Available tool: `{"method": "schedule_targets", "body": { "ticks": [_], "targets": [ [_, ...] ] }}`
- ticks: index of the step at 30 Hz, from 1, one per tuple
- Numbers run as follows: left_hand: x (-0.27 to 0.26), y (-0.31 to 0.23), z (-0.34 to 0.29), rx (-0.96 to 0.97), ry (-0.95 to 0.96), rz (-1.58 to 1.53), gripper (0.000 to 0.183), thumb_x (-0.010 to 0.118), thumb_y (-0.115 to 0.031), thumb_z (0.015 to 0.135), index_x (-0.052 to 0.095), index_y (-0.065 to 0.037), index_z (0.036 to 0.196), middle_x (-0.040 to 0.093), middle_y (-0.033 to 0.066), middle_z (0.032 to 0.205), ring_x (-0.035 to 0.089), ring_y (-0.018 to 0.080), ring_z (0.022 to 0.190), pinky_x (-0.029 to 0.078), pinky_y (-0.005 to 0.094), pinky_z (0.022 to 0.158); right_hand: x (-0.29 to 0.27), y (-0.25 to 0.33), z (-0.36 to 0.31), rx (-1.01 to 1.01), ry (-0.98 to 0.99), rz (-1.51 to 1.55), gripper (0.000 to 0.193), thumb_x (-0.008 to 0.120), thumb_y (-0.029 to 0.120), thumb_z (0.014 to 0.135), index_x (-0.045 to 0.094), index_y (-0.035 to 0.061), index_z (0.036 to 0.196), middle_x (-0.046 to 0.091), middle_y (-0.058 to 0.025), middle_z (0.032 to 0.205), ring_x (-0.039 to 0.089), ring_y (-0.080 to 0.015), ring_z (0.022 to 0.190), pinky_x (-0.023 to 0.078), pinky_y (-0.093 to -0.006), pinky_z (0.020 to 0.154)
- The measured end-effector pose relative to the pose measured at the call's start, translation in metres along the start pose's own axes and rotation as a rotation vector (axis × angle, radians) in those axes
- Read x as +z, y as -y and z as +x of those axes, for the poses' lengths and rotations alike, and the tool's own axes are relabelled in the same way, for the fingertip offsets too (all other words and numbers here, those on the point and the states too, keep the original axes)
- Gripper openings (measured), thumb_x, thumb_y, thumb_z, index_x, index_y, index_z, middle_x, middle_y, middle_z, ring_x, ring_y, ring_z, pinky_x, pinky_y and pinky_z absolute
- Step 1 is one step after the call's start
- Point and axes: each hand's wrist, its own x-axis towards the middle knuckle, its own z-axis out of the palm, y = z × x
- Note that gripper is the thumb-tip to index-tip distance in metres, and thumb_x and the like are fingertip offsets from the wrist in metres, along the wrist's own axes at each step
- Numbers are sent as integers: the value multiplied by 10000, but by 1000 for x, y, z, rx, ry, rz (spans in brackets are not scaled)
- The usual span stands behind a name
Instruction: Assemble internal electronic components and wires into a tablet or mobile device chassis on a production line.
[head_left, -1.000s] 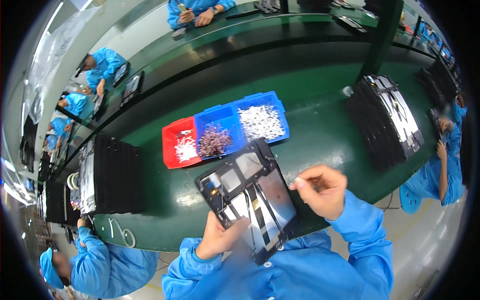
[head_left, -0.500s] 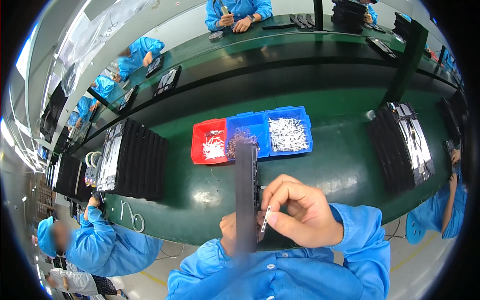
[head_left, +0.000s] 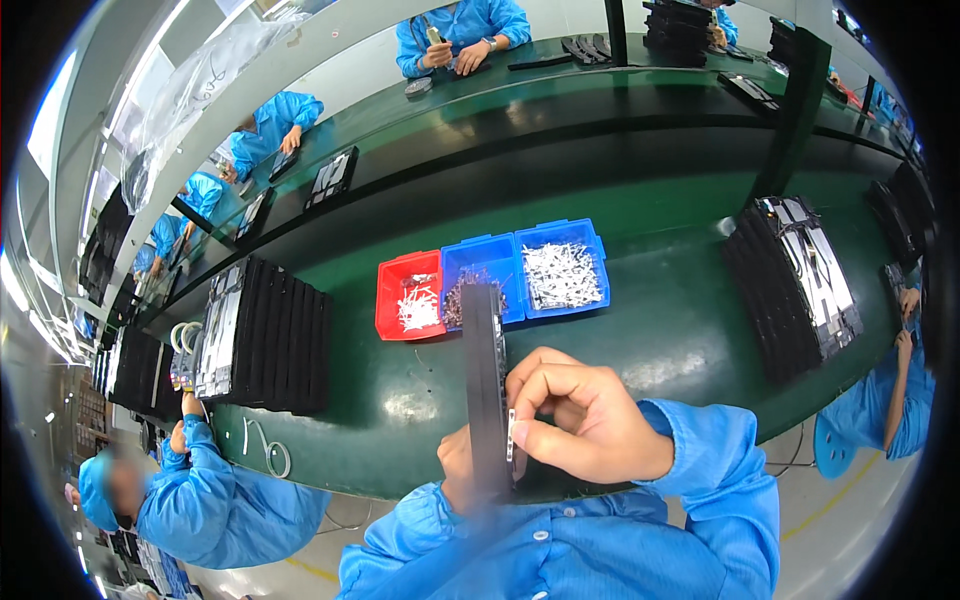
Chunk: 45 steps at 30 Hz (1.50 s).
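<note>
A flat black panel-like device stands on edge in front of me, its near end blurred. My left hand is closed around its left side, with the fingers partly hidden behind it. At the device's right face, my right hand pinches a small thin white strip with dark holes between thumb and fingers. The strip stands nearly upright, close against that face; whether it touches cannot be made out.
Beyond the device sit a red bin and a blue bin of small white parts, with a blue bin of brownish parts between. Stacks of black devices stand left and right. A co-worker sits at left.
My right hand has brought the white strip left, closer to the device, and the strip is more upright. My left hand still holds the device. The view has shifted slightly.
</note>
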Motion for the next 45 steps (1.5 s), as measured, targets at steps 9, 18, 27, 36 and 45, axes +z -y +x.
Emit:
{"method": "schedule_targets", "body": {
  "ticks": [9, 18, 27, 36, 45],
  "targets": [
    [7, 0, 3, 49, -68, 93, 165, 766, -34, 779, 674, -26, 915, 632, 88, 698, 651, 243, 562, 512, 345, 508, -3, -2, 0, -4, 18, -40, 48, 681, -53, 927, 648, -29, 954, 553, -108, 1103, 588, -144, 984, 513, -305, 892],
    [2, -5, 4, 25, -23, 40, 120, 752, -28, 829, 679, -18, 924, 623, 61, 678, 654, 179, 569, 504, 323, 502, -2, 0, 1, -19, 20, -59, 49, 684, -52, 924, 654, -21, 948, 565, -111, 1093, 583, -149, 991, 500, -308, 899],
    [3, -8, 9, 58, -26, 72, 196, 743, -44, 867, 690, 6, 1049, 648, 76, 705, 684, 180, 607, 522, 330, 520, -5, 1, 0, -8, 29, -39, 56, 689, -55, 904, 658, -9, 911, 563, -109, 1092, 575, -153, 996, 482, -301, 899],
    [1, -4, 3, 99, 24, 215, 434, 793, -40, 807, 669, 36, 1216, 705, 105, 795, 738, 219, 678, 561, 329, 572, -7, 3, 0, 15, 40, -53, 58, 704, -43, 899, 663, -1, 905, 553, -104, 1079, 565, -145, 980, 470, -291, 886],
    [3, -2, 2, 158, 40, 248, 527, 786, -35, 821, 631, 44, 1318, 705, 85, 791, 729, 183, 659, 551, 308, 558, -5, 5, -1, 131, -24, 64, 58, 673, -54, 904, 638, -10, 919, 575, -78, 1074, 585, -118, 943, 490, -264, 829]
  ]
}}
